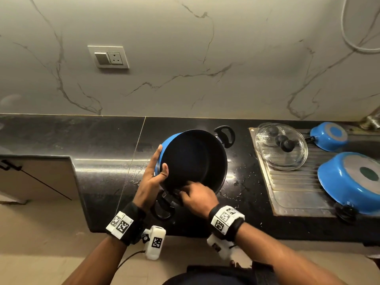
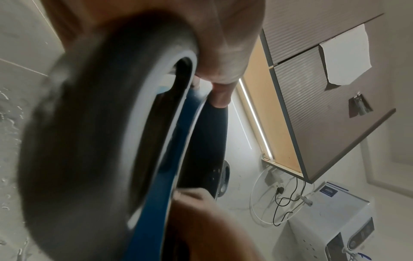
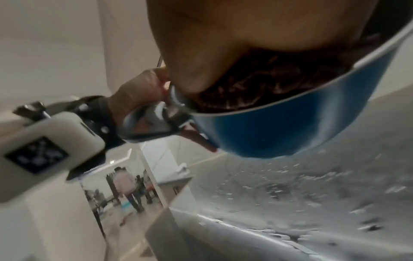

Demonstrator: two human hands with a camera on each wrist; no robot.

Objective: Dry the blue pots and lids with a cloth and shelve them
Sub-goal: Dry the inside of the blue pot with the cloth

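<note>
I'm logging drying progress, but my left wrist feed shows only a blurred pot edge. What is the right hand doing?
Observer: The right hand presses a dark cloth inside the held blue pot, at its near rim.
Operator: What's left to dry?
Observer: A small blue saucepan and a large blue pot lie upside down on the steel drainboard.
Operator: And the lids?
Observer: Glass lids lie stacked on that drainboard, left of the saucepan.

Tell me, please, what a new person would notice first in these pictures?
First, the blue pot with its black inside, tilted toward the camera over the wet black counter; the left hand grips its rim and the right hand is at its lower edge. Next, to the right, glass lids and two upturned blue pots lie on the steel drainboard.
</note>
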